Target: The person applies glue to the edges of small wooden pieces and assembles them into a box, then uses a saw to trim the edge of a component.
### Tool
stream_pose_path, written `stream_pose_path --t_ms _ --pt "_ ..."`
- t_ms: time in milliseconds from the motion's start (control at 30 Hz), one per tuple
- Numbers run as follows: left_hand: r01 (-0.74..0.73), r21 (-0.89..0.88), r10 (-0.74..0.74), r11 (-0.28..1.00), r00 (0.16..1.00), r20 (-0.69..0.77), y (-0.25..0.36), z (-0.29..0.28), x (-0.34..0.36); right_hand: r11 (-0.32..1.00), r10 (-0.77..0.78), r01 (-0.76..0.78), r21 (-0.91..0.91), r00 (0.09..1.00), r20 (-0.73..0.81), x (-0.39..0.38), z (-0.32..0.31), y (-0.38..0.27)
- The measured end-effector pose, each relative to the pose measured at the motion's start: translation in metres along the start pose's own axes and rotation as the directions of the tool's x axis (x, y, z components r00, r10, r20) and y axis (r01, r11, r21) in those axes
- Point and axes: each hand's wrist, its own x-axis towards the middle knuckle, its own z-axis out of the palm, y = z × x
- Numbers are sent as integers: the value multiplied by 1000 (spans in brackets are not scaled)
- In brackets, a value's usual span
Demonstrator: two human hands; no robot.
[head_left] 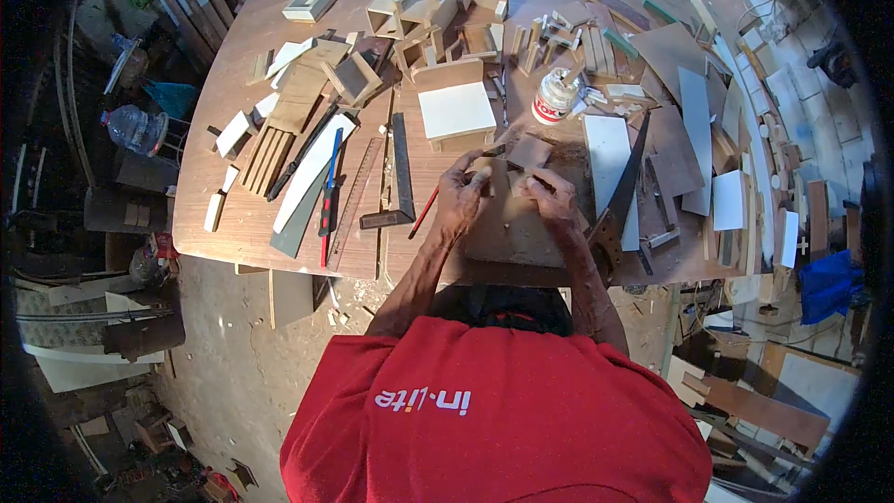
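At the near edge of the table, my left hand [460, 194] is closed, thumb against fingers, on the side of a small brown wooden piece [500, 177]. My right hand [553, 196] is closed in a pinch at the other side of it; what its fingertips grip is too small to make out. Beneath both hands lies a brown board [507, 240]. A small square brown panel [531, 151] rests just beyond them. Farther off stands a small wooden box with a white top [458, 112]. To the left of my left hand is a red pencil [424, 214].
A white tub [555, 98] stands beyond my right hand. On the right lies a handsaw [626, 188] over a white strip. A try square [400, 177], a ruler [357, 200] and a blue-and-red cutter [330, 191] lie left. Several small wooden boxes [400, 11] crowd the far side.
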Motion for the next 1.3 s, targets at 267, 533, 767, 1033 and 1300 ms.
stream_pose_path --t_ms 267,533,767,1033,1300 --pt "76 -310 -20 948 983 180 12 27 -11 834 266 -232 500 964 2 -2 2 -32" --pt "-196 -131 220 972 955 199 -8 88 -36 358 135 -216 909 975 178 -3 -2 20" --pt "-393 317 322 863 912 254 -7 119 -53 630 121 -117 767 991 52 -18 -32 9" --pt "-362 -3 352 932 904 241 -4 158 -77 405 439 -295 865 893 100 -32 -50 -51" --pt "-369 -86 379 925 904 198 -17 178 -74 557 200 -255 790 965 170 -44 -68 -42"
